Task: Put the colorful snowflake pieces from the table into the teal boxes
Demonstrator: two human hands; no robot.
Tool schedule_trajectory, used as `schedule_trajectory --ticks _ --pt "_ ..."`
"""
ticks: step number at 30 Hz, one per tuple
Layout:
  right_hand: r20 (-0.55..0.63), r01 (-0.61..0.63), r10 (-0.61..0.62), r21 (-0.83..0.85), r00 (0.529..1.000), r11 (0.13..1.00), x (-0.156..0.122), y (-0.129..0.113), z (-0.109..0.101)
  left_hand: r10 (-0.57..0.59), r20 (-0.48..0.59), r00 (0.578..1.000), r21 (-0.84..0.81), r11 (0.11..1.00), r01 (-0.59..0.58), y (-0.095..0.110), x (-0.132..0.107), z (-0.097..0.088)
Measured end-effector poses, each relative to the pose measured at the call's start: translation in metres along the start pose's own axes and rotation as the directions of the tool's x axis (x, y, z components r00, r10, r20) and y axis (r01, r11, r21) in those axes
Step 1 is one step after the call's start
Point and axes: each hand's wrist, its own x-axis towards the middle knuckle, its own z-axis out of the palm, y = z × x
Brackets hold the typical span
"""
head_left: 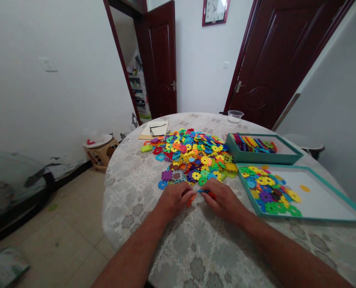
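Note:
My left hand [178, 197] is closed, its thumb and fingers pinching an orange plastic piece [191, 201] that shows just below the fingertips. Close beside it, my right hand [220, 197] is closed on a blue plastic piece [200, 191], with a bit of red-orange [211, 195] showing under its fingers. The fingertips of both hands nearly meet. Right beyond them spreads a large heap of colourful gear-shaped plastic pieces [192, 152], mixed flower, round and square shapes. Most of what the hands hold is hidden by the fingers.
At right stands a teal box [257, 158] with rows of upright pieces. Nearer lies its shallow teal-rimmed tray [334, 219] with loose pieces at its left. Eyeglasses [158, 130] rest on a notebook [147, 131] at the far left. A clear bowl [235, 116] sits at the back.

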Motion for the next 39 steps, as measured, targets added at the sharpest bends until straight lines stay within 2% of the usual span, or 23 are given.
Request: schedule_trajectory --ticks 2,4,6,9,12,13,14,15,17,20,24,26,29,33,37,39 --pt "-0.062 -0.026 0.019 -0.124 0.998 0.992 0.002 0.011 -0.017 -0.035 -0.242 0.970 0.066 0.996 0.053 -0.008 0.001 -0.005" --pt "-0.142 -0.094 0.056 -0.276 0.988 0.956 0.003 0.030 -0.038 -0.051 -0.455 0.889 0.156 0.978 0.136 -0.020 0.002 -0.011" --pt "-0.209 -0.211 0.130 -0.431 0.969 0.877 0.000 0.052 -0.061 -0.042 -0.510 0.859 0.237 0.954 0.187 -0.032 0.003 -0.014" --pt "-0.254 -0.413 0.327 -0.615 0.910 0.671 -0.011 0.081 -0.093 -0.060 -0.423 0.904 0.309 0.929 0.205 -0.045 0.003 -0.012" --pt "-0.281 -0.571 0.564 -0.693 0.776 0.440 -0.024 0.095 -0.115 -0.078 -0.272 0.959 0.344 0.923 0.172 -0.046 0.003 -0.006" --pt "-0.306 -0.605 0.604 -0.697 0.736 0.385 -0.027 0.097 -0.120 -0.083 -0.228 0.970 0.352 0.922 0.161 -0.045 0.003 -0.005" --pt "-0.329 -0.623 0.614 -0.697 0.717 0.354 -0.029 0.097 -0.122 -0.088 -0.193 0.977 0.359 0.921 0.154 -0.043 0.004 -0.004" --pt "-0.344 -0.622 0.597 -0.699 0.725 0.352 -0.030 0.097 -0.122 -0.096 -0.169 0.981 0.365 0.918 0.153 -0.041 0.005 -0.003" --pt "-0.335 -0.564 0.505 -0.715 0.795 0.413 -0.028 0.093 -0.118 -0.113 -0.143 0.983 0.373 0.914 0.160 -0.037 0.007 -0.004" --pt "-0.267 -0.420 0.337 -0.714 0.903 0.560 -0.018 0.081 -0.101 -0.109 -0.100 0.989 0.377 0.916 0.139 -0.029 0.010 -0.005" --pt "-0.114 -0.197 0.161 -0.561 0.980 0.804 -0.004 0.051 -0.065 -0.030 -0.049 0.998 0.370 0.928 0.046 -0.020 0.011 -0.006" --pt "0.001 -0.074 0.082 -0.420 0.997 0.904 -0.001 0.033 -0.046 0.004 -0.053 0.999 0.347 0.938 0.015 -0.018 0.009 -0.005" --pt "0.085 -0.002 0.026 -0.271 0.996 0.963 -0.001 0.012 -0.020 0.028 -0.098 0.995 0.294 0.956 0.002 -0.020 0.007 -0.002" --pt "0.129 -0.021 0.048 -0.206 0.991 0.978 -0.004 0.002 0.001 0.009 -0.175 0.985 0.228 0.973 0.032 -0.028 0.006 0.002" --pt "0.116 -0.046 0.065 -0.163 0.991 0.985 -0.005 0.004 0.007 -0.101 -0.312 0.945 0.119 0.982 0.144 -0.028 0.008 -0.002" --pt "0.101 -0.051 0.065 -0.133 0.993 0.990 -0.005 0.006 0.007 -0.181 -0.310 0.933 0.021 0.980 0.197 -0.024 0.008 -0.008"
